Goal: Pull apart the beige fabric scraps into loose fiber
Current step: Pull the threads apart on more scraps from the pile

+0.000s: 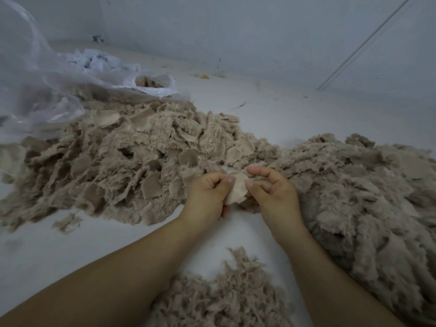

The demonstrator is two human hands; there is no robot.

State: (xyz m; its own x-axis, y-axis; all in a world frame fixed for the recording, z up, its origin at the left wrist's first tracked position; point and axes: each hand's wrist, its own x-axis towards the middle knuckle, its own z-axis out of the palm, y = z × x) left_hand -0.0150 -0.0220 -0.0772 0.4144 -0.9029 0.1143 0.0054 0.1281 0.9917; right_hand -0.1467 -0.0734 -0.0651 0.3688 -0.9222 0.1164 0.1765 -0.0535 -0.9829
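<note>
1. Far left I see a clear plastic bag [35, 90] slumped on the white floor [271, 109], with a few beige pieces showing in its open mouth
2. Next to it spreads the heap of scraps [122, 161], flat beige pieces with frayed edges, not yet pulled apart
3. My left hand [207, 194] pinches the left edge of one scrap [237, 192], thumb on top, the other fingers curled under
4. My right hand [271, 190] pinches the opposite edge of the same scrap, held just above the floor between the two heaps
5. The grips sit close together, so I judge a pull could slip off the frayed edge, or tear the scrap into two pieces instead of loosening it into fiber
6. Right of my hands lies the fluffy pile of fiber [365, 197], and a smaller tuft [224, 293] sits between my forearms; a dropped half-torn scrap could get lost in either
</note>
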